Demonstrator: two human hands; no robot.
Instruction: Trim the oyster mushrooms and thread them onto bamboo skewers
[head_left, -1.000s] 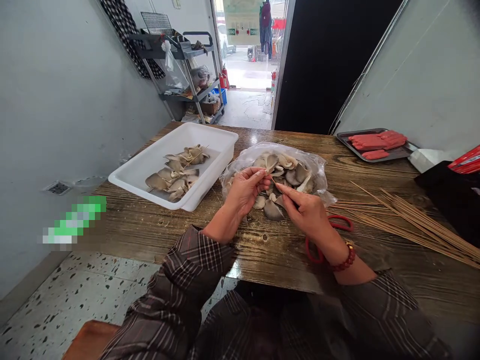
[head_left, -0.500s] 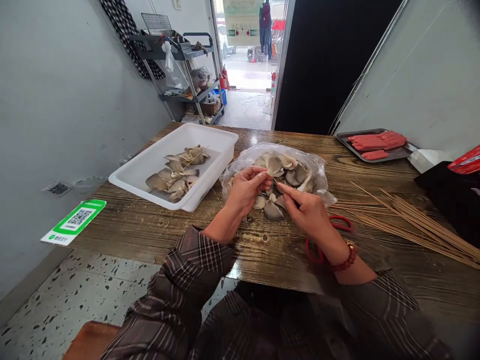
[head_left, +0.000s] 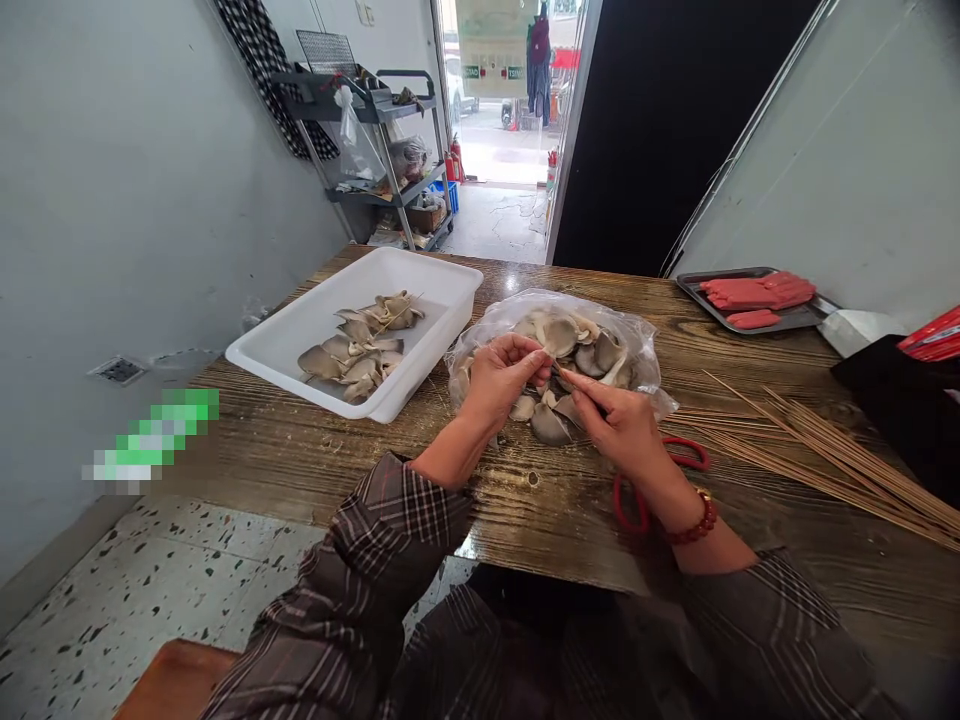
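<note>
Both my hands meet above an open clear plastic bag [head_left: 652, 345] of grey oyster mushrooms [head_left: 559, 337]. My left hand [head_left: 504, 382] is closed, thumb and fingers pinched together. Close beside it, my right hand [head_left: 616, 412] pinches with thumb and forefinger pointing left. Between the fingertips is something small, thin and dark, too hidden to name. A few loose mushrooms [head_left: 551, 425] lie just below the fingers. Red-handled scissors [head_left: 690, 453] rest partly under my right wrist. Bamboo skewers [head_left: 832, 445] lie spread on the table to the right.
A white plastic tub [head_left: 469, 300] at the left holds several skewered mushrooms [head_left: 360, 345]. At the back right, a dark tray [head_left: 694, 290] carries pink sausage-like pieces [head_left: 757, 290]. A black holder [head_left: 881, 385] stands at the right edge of the wooden table [head_left: 525, 530]. Beyond is a shelf cart [head_left: 367, 110].
The whole view has shifted slightly. My hands stay together over the bag, with the left fingers a little lower against the mushrooms. The card at the left edge is now blurred into blocks.
</note>
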